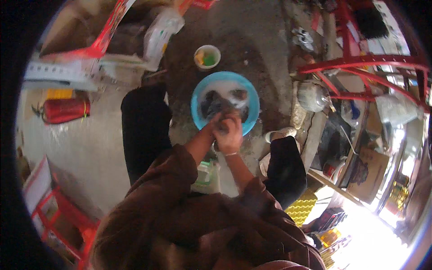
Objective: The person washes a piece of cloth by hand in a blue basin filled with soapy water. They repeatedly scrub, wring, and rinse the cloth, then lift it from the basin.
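A light-blue plastic basin [196, 116] stands on the floor between my knees. Pale, sudsy water fills much of it, with dark wet cloth [211, 103] lying in the suds. My left hand [217, 124] and my right hand [231, 130] meet above the near side of the basin, closed around a bunched part of the cloth. The right hand overlaps the left and covers some of its fingers. Motion blur hides the exact grip. Just beyond the basin sits a small white tub [207, 57] with green and yellow contents.
To the left, a red fire extinguisher [65, 110] lies on the pale floor. Red metal frames [364, 62] rise at the right, near a clear round plastic jug [314, 96]. A cardboard box [368, 175] and yellow trays [301, 207] are at lower right. Wet concrete [233, 40] stretches ahead.
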The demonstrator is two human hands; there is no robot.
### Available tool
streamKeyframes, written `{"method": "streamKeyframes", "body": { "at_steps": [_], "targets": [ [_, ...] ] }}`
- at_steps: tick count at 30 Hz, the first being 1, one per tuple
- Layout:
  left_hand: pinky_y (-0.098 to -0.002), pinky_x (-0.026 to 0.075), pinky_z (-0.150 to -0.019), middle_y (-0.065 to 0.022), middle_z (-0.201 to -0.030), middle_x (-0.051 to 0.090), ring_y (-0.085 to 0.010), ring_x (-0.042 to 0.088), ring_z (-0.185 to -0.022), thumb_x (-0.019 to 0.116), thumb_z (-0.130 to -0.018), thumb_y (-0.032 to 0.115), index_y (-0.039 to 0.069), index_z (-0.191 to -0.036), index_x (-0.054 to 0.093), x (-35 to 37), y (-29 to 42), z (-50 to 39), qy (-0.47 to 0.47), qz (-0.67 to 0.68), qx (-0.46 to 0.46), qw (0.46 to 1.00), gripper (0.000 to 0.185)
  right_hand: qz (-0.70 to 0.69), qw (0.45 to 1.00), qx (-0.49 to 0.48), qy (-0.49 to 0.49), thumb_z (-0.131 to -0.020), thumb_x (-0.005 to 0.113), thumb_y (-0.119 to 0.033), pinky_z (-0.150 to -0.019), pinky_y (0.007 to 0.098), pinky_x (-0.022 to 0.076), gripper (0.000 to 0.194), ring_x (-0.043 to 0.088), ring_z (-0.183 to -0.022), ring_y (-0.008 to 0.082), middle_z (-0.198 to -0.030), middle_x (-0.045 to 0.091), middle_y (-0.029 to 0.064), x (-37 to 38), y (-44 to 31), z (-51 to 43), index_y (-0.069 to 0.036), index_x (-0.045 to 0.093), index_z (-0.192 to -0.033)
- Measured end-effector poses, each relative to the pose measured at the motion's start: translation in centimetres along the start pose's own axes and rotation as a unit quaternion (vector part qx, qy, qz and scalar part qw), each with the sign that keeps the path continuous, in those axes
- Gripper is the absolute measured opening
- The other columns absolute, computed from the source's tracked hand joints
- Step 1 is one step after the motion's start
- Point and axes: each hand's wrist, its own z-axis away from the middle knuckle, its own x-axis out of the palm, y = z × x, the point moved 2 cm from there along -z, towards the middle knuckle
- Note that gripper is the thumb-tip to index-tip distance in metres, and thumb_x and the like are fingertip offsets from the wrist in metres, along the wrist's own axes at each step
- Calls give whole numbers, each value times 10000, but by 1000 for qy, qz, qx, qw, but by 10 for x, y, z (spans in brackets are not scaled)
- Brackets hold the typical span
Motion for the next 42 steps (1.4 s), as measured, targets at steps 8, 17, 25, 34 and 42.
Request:
{"method": "streamKeyframes", "body": {
  "at_steps": [8,17,25,34,42],
  "targets": [
    [-419,449,-826,-95,-1097,572,-242,532,-969,514,-883,303,56,-1112,555,-10,-25,-26,163,-98,-70,979,339,-12,990,136,15,-710,653,-165,-794,411,479,306,573,-975,306,-1066,583,109,-14,33,-46,-103,605,-1006],
    [-375,486,-818,-53,-945,611,-210,578,-910,474,-886,310,114,-1047,585,-10,-23,-7,126,-42,-25,991,277,19,985,171,16,-679,651,-98,-755,404,483,300,602,-890,305,-978,629,76,1,35,-29,-119,625,-977],
    [-370,473,-743,-34,-964,608,-175,571,-843,515,-871,358,111,-1009,605,17,4,2,45,-5,-153,987,297,-165,983,39,66,-761,653,-161,-765,403,476,139,603,-876,317,-954,637,104,-3,6,1,-94,640,-883],
    [-385,469,-746,-59,-965,591,-206,557,-858,499,-888,299,96,-1059,563,23,-8,12,185,-96,-61,976,273,50,969,233,64,-770,643,-206,-806,416,455,204,567,-959,342,-980,633,107,-11,27,-43,-109,642,-950],
    [-384,470,-691,-57,-939,585,-206,563,-833,513,-874,322,109,-1062,560,5,-7,20,196,34,-23,980,288,-36,998,12,47,-696,608,-86,-746,386,484,226,588,-851,317,-958,626,77,7,3,-17,-120,632,-918]
  ]
}}
